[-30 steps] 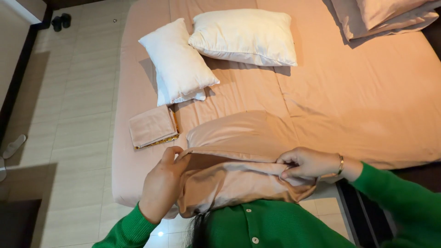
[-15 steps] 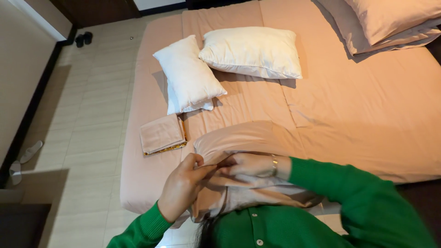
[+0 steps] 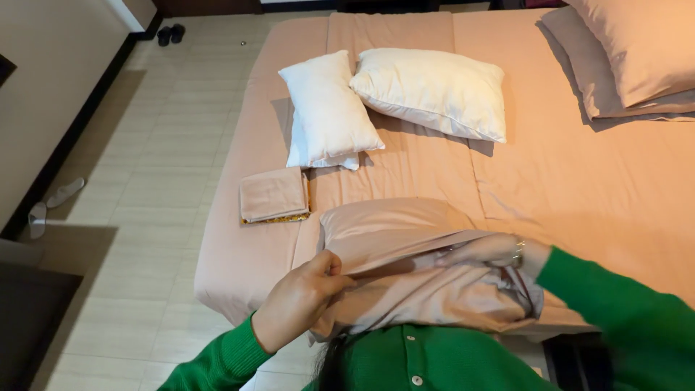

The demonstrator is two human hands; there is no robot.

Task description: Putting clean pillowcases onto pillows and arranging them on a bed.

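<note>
Pinching the pillowcase (image 3: 391, 239) hem, your left hand (image 3: 300, 304) grips its open edge at the bed's (image 3: 579, 181) near side; your right hand (image 3: 492, 250) is partly tucked under the fabric w/ grip unclear. Folded sheet (image 3: 274, 195) lies just left, two white pillows (image 3: 391, 94) further up, bare mattress to the right.

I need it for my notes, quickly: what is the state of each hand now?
Left hand: closed, pinching the open edge of the pillowcase.
Right hand: reaching inside the pillowcase; fingers hidden, so cannot be told.
</note>
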